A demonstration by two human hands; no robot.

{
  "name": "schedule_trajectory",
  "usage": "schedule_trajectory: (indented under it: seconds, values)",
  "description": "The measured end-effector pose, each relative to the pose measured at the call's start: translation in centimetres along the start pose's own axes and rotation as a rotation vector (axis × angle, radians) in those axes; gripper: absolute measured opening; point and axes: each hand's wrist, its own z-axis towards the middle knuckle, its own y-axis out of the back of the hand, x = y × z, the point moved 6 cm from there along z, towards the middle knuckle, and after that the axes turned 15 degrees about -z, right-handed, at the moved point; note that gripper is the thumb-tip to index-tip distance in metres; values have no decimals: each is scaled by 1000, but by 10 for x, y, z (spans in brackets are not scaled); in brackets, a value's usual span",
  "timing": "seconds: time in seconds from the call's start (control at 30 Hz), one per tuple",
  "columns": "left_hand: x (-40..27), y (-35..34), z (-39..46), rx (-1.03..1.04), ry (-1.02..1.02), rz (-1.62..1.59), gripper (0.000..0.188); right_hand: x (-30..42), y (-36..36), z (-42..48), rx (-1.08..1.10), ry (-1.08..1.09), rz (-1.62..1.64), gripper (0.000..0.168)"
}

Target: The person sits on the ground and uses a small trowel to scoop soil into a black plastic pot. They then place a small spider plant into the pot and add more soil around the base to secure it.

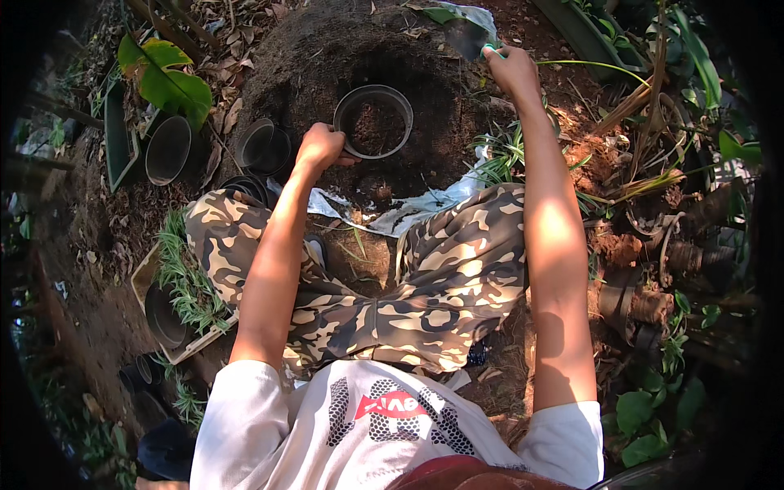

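Observation:
My left hand grips the rim of a round dark plastic plant pot from its left side. Reddish-brown soil lies inside the pot, which stands on a mound of dark soil. Up and to the right, my right hand is closed around the green handle of a hand trowel; its dark blade points left, away from the pot. Behind the blade shows a pale plastic sheet. More of that kind of sheeting edges the soil in front of my knees.
Black pots stand on the left beside a green trough planter. A pale crate with spider plants is by my left knee. At right are spider plants, a long planter and soil-filled pots.

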Motion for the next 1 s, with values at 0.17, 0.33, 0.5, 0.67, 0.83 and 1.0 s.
schedule_trajectory:
  seconds: [0.17,0.33,0.5,0.67,0.83,1.0]
  values:
    - [-92,-4,-27,97,-107,14,26,-8,-20,-6,371,18,229,43]
    - [-125,-5,-18,135,-110,120,28,10,-7,-38,398,-39,361,35]
    - [-117,-7,7,168,-146,122,29,4,-21,-38,489,12,410,37]
    - [-111,-14,17,170,-187,124,28,-22,-28,-18,421,-88,201,44]
    - [-112,-19,16,146,-195,148,28,18,-25,-49,544,18,337,39]
    - [-109,-17,28,124,-209,288,29,-8,-29,-25,437,-157,343,34]
